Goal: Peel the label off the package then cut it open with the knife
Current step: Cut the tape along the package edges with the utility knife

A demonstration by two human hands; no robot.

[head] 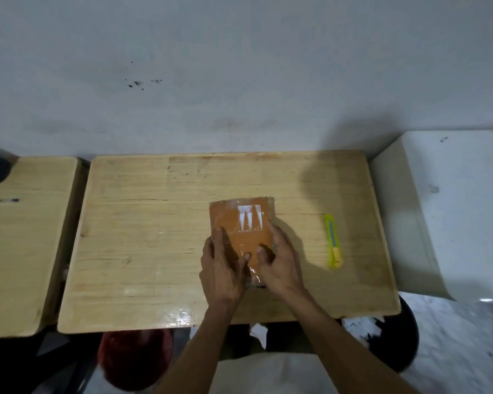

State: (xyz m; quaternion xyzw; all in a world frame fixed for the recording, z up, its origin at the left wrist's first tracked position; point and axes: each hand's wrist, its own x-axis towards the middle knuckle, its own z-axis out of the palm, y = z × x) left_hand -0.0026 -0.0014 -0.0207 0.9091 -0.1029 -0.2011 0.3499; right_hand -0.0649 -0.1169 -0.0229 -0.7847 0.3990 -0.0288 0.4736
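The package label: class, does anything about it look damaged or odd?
Yes. The white label on the orange package is torn: only jagged strips remain, with wedge-shaped gaps showing orange between them. Both hands, left hand and right hand, hold the package's near end.

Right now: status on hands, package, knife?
Left hand and right hand both gripping the near end of the package. Label partly torn, remnants on top. Knife untouched, right of package. Nothing in the way.

Brown package (241, 228) (white label (250, 218) torn) lies left of yellow knife (333, 240).
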